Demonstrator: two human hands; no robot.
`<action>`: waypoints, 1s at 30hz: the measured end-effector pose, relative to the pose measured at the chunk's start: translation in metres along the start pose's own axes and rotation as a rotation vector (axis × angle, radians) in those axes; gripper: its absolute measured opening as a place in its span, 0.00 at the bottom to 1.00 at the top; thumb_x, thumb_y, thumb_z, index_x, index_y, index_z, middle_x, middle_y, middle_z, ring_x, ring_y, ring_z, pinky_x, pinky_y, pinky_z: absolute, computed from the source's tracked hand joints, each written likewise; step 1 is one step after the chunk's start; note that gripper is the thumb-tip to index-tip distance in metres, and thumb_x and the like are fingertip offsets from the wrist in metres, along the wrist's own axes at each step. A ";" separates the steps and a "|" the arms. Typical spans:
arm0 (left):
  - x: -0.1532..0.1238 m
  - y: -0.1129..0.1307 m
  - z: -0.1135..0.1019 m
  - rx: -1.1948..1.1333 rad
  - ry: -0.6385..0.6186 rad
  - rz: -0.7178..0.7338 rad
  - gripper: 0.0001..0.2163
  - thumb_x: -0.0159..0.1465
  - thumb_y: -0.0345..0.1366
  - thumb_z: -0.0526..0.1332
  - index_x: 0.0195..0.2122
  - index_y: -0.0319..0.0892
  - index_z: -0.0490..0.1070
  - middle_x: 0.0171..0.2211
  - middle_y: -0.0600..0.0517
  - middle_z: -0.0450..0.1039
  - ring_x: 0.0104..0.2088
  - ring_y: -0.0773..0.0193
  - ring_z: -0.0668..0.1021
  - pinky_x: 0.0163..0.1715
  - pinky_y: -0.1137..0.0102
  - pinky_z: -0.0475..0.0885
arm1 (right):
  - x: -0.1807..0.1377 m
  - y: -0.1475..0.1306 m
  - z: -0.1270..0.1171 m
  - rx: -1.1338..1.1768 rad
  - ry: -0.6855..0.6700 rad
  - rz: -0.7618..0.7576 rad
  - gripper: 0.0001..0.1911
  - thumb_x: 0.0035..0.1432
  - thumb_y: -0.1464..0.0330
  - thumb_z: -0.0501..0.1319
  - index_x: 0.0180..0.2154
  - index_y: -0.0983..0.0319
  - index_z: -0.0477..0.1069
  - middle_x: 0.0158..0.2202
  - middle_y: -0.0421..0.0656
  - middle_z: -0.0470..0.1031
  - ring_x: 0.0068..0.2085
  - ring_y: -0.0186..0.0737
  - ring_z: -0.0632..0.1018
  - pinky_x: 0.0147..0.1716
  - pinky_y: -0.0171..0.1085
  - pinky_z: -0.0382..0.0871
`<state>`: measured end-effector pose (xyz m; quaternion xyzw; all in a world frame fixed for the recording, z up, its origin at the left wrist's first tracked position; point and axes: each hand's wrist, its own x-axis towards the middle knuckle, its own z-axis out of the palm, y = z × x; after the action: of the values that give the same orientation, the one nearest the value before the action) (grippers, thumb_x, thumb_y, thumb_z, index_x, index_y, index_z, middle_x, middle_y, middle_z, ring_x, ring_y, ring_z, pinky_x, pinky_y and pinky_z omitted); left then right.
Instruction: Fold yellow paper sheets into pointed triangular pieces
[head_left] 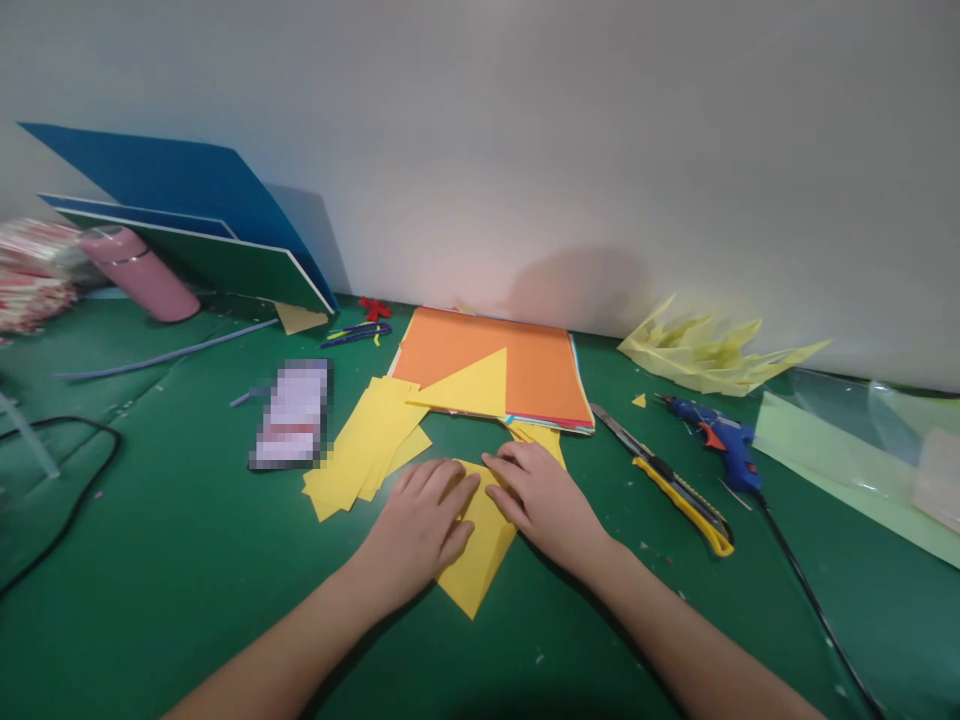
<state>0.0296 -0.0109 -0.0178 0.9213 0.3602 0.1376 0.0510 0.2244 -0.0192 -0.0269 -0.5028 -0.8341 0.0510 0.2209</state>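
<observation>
Yellow paper sheet with a pointed near end [480, 555] lies flat under both my hands on the green tabletop [187, 580], its tip toward me and a fold line running to that tip. My left hand [424, 510] rests on its left side, fingers close together and lightly bent, thumb spread a little from the forefinger. My right hand [553, 500] rests at its upper right, thumb and forefinger parted by a narrow gap; I can't tell whether the other fingers press down.

Just beyond, a fan of loose yellow paper pieces [356, 440] spreads to the left, and a flat yellow paper triangle [480, 385] lies on a stack of coloured sheets topped with orange [465, 345]. To my right, a yellow-handled utility knife with its blade out [679, 495] lies near a blue glue gun with a red trigger [724, 440], and a pale yellow, spiky folded-paper piece [712, 360] stands by the wall [600, 150].
</observation>
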 end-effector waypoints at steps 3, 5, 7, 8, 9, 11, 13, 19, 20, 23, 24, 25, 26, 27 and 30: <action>-0.001 0.000 0.001 -0.006 -0.005 -0.002 0.14 0.62 0.30 0.52 0.48 0.43 0.65 0.46 0.46 0.69 0.48 0.54 0.70 0.49 0.57 0.66 | 0.001 -0.001 0.001 0.025 0.007 0.016 0.13 0.61 0.71 0.54 0.47 0.64 0.70 0.39 0.50 0.71 0.41 0.47 0.72 0.41 0.47 0.71; -0.001 0.000 0.001 -0.007 -0.005 -0.008 0.14 0.62 0.30 0.52 0.49 0.42 0.65 0.48 0.46 0.68 0.49 0.53 0.70 0.49 0.57 0.66 | 0.001 -0.002 0.002 0.040 0.008 0.033 0.12 0.61 0.71 0.54 0.46 0.63 0.70 0.39 0.50 0.71 0.41 0.47 0.73 0.40 0.46 0.71; -0.001 0.000 0.001 -0.017 -0.010 0.003 0.14 0.62 0.31 0.53 0.49 0.41 0.65 0.50 0.45 0.68 0.50 0.53 0.69 0.49 0.56 0.66 | 0.002 -0.003 0.002 0.047 -0.001 0.056 0.12 0.61 0.71 0.55 0.45 0.63 0.70 0.39 0.49 0.71 0.40 0.47 0.73 0.40 0.46 0.71; -0.001 0.000 0.001 -0.023 -0.013 0.010 0.14 0.62 0.31 0.54 0.50 0.40 0.65 0.51 0.45 0.68 0.50 0.52 0.69 0.50 0.56 0.66 | 0.003 -0.004 0.001 0.051 -0.006 0.068 0.12 0.61 0.72 0.55 0.45 0.63 0.70 0.38 0.49 0.71 0.40 0.46 0.73 0.40 0.45 0.71; 0.000 0.000 0.000 -0.027 -0.017 0.016 0.15 0.62 0.30 0.54 0.50 0.40 0.65 0.51 0.45 0.69 0.51 0.52 0.69 0.50 0.55 0.66 | 0.003 -0.005 0.001 0.059 -0.010 0.082 0.11 0.60 0.72 0.55 0.45 0.63 0.70 0.37 0.48 0.71 0.39 0.46 0.74 0.39 0.45 0.71; 0.000 0.000 -0.001 -0.028 -0.028 0.016 0.15 0.62 0.31 0.55 0.50 0.39 0.65 0.52 0.45 0.69 0.51 0.51 0.69 0.51 0.55 0.65 | 0.004 -0.006 0.001 0.082 -0.013 0.116 0.11 0.60 0.72 0.55 0.44 0.63 0.70 0.37 0.47 0.71 0.39 0.45 0.74 0.38 0.44 0.71; 0.000 0.000 -0.001 -0.026 -0.034 0.005 0.15 0.62 0.31 0.55 0.50 0.39 0.65 0.52 0.45 0.69 0.51 0.52 0.69 0.51 0.55 0.65 | 0.004 -0.007 0.000 0.110 -0.013 0.151 0.11 0.59 0.73 0.56 0.44 0.63 0.70 0.37 0.47 0.72 0.39 0.45 0.75 0.38 0.43 0.71; -0.002 -0.002 0.002 -0.009 -0.014 0.002 0.15 0.62 0.31 0.53 0.50 0.42 0.66 0.58 0.45 0.64 0.53 0.52 0.68 0.51 0.55 0.66 | 0.004 -0.008 -0.001 0.174 -0.001 0.161 0.14 0.57 0.73 0.56 0.46 0.62 0.69 0.38 0.47 0.75 0.38 0.44 0.76 0.37 0.43 0.72; -0.001 -0.002 0.002 -0.011 -0.013 0.003 0.15 0.62 0.31 0.53 0.50 0.42 0.66 0.58 0.45 0.64 0.53 0.52 0.68 0.51 0.55 0.66 | 0.004 -0.008 -0.002 0.189 0.005 0.141 0.15 0.57 0.74 0.56 0.47 0.61 0.69 0.38 0.47 0.75 0.38 0.44 0.76 0.37 0.42 0.72; 0.000 -0.002 0.000 -0.030 -0.029 0.001 0.16 0.62 0.31 0.53 0.52 0.41 0.65 0.57 0.45 0.65 0.52 0.52 0.68 0.50 0.54 0.66 | 0.004 -0.009 -0.003 0.240 0.030 0.067 0.19 0.57 0.77 0.53 0.49 0.60 0.67 0.38 0.46 0.75 0.39 0.42 0.76 0.38 0.42 0.71; 0.000 -0.002 0.000 -0.039 -0.036 -0.002 0.17 0.62 0.31 0.53 0.52 0.40 0.64 0.56 0.45 0.66 0.52 0.52 0.68 0.51 0.54 0.66 | 0.004 -0.009 -0.003 0.257 0.037 0.052 0.19 0.57 0.77 0.52 0.49 0.60 0.67 0.37 0.46 0.75 0.38 0.42 0.75 0.38 0.42 0.71; 0.000 -0.001 0.000 -0.046 -0.037 -0.006 0.17 0.61 0.31 0.54 0.52 0.40 0.64 0.55 0.45 0.67 0.52 0.52 0.68 0.51 0.55 0.66 | 0.004 -0.009 -0.003 0.275 0.044 0.046 0.18 0.57 0.77 0.52 0.49 0.60 0.67 0.36 0.45 0.75 0.37 0.42 0.75 0.37 0.41 0.71; 0.000 -0.001 0.000 -0.047 -0.035 -0.012 0.17 0.61 0.31 0.54 0.52 0.40 0.64 0.54 0.46 0.67 0.51 0.52 0.68 0.51 0.55 0.66 | 0.004 -0.009 -0.003 0.294 0.052 0.046 0.17 0.58 0.76 0.53 0.49 0.59 0.67 0.35 0.45 0.75 0.36 0.41 0.75 0.37 0.41 0.71; 0.000 -0.001 0.001 -0.043 -0.030 -0.016 0.17 0.61 0.31 0.55 0.52 0.40 0.64 0.53 0.46 0.68 0.51 0.52 0.69 0.51 0.55 0.66 | 0.003 -0.008 -0.003 0.314 0.060 0.046 0.15 0.59 0.74 0.54 0.49 0.60 0.67 0.34 0.44 0.75 0.35 0.41 0.75 0.36 0.40 0.71; -0.001 -0.002 0.004 -0.026 -0.005 -0.014 0.16 0.60 0.31 0.56 0.51 0.40 0.64 0.52 0.45 0.68 0.50 0.52 0.70 0.50 0.56 0.67 | 0.001 -0.008 -0.003 0.367 0.076 0.004 0.11 0.63 0.66 0.55 0.46 0.60 0.69 0.33 0.44 0.76 0.33 0.40 0.75 0.34 0.38 0.70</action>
<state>0.0287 -0.0104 -0.0217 0.9184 0.3646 0.1395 0.0649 0.2191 -0.0224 -0.0211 -0.4571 -0.8010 0.1838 0.3401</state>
